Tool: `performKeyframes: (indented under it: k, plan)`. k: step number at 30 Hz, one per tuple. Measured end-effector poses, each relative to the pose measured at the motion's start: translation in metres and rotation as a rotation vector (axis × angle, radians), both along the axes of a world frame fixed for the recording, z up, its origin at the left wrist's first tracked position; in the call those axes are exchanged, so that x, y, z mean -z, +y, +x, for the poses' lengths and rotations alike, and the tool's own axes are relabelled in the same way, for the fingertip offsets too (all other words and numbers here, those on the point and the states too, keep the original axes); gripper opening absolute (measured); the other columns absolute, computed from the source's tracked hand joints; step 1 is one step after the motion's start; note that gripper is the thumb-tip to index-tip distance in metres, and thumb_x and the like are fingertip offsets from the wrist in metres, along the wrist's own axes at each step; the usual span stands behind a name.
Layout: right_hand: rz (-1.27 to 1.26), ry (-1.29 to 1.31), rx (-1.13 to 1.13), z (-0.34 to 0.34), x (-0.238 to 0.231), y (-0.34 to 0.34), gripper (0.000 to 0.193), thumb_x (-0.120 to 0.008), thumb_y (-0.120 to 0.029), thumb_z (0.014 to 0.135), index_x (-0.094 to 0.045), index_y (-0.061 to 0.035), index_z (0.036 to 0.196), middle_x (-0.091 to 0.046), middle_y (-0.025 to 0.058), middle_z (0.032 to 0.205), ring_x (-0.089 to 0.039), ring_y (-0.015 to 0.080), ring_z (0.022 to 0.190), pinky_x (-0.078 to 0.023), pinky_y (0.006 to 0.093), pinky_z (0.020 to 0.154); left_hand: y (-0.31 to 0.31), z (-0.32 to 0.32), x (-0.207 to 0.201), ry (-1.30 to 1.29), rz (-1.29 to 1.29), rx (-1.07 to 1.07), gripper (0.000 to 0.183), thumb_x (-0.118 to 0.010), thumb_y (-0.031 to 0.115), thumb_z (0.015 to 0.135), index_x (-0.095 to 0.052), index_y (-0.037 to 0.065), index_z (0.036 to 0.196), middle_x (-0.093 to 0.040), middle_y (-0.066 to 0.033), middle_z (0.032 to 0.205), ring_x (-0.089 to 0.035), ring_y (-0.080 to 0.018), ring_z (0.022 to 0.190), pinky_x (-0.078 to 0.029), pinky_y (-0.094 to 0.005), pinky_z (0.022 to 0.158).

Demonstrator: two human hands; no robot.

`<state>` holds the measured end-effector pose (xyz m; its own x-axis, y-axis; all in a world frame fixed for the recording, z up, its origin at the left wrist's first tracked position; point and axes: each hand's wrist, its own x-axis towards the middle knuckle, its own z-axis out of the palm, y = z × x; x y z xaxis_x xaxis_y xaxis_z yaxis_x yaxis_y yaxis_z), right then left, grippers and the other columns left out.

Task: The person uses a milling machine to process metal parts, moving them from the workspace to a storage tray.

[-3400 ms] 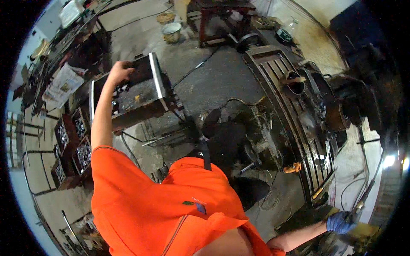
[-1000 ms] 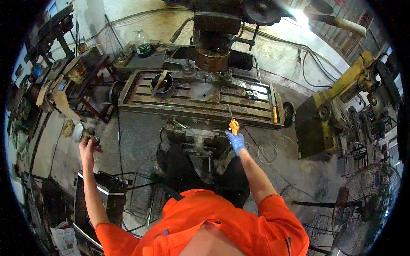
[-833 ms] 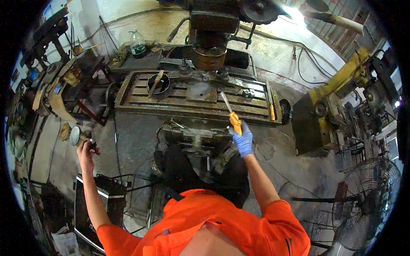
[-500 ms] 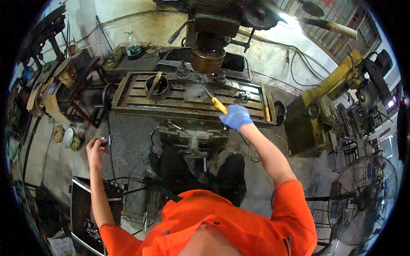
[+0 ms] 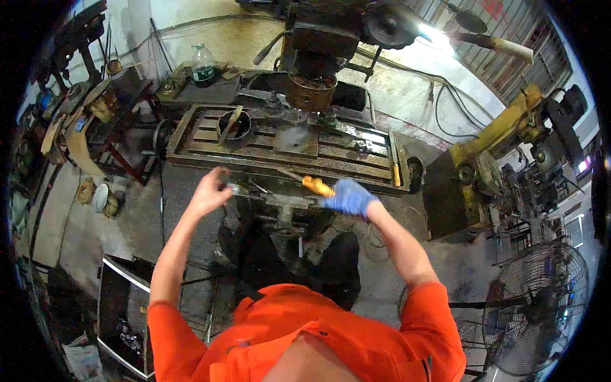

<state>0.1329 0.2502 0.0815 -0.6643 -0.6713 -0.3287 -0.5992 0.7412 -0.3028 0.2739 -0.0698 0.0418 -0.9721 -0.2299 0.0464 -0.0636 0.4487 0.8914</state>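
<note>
My right hand (image 5: pixel 350 197), in a blue glove, grips the yellow handle of a tool (image 5: pixel 317 186). Its thin shaft points left, in front of the machine table's near edge; whether it is a file or a screwdriver I cannot tell. My bare left hand (image 5: pixel 210 193) is raised before the front left of the milling machine table (image 5: pixel 254 162), fingers curled around a small shiny metal piece (image 5: pixel 235 189), mostly hidden and blurred. On the table stand a dark pot (image 5: pixel 224 135) with a stick in it and some small metal blocks (image 5: pixel 363 146).
Above the table hangs the machine's spindle head (image 5: pixel 312 92). A second yellow-handled tool (image 5: pixel 397 173) lies at the table's right end. An open tray (image 5: pixel 130 274) of small metal parts is at lower left, a caged fan (image 5: pixel 541 305) at lower right. A plastic bottle (image 5: pixel 203 67) stands behind.
My left hand has swung right and forward, from the lower left to the table's front. My right hand has drawn the yellow-handled tool back toward me, off the table, and turned it leftward.
</note>
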Motion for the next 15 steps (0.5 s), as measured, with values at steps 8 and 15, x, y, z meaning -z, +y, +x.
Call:
performKeyframes:
  k: [8,15]
  plan:
    - [-0.157,-0.07,0.216,0.048,-0.017,0.052,0.054,-0.057,-0.052,0.072,-0.062,0.0016,0.072,-0.057,0.0241,0.07,-0.055,0.0403,0.068,-0.044,0.0429,0.063,0.08,-0.101,-0.012,0.079,-0.343,0.287,0.042,-0.06,0.023,0.067,-0.05,0.001,0.101,-0.057,-0.0197,0.071,-0.057,-0.0346,0.076,-0.044,-0.0413,0.069]
    - [-0.458,-0.225,0.361,0.014,-0.014,0.084,0.039,-0.066,-0.035,0.072,-0.061,0.0032,0.073,-0.053,0.0133,0.053,-0.052,0.0131,0.049,-0.042,0.0325,0.049,0.087,-0.161,-0.02,0.096,-0.499,0.25,0.034,-0.06,0.02,0.068,-0.048,0.001,0.094,-0.057,-0.0218,0.072,-0.057,-0.0367,0.076,-0.044,-0.0423,0.068]
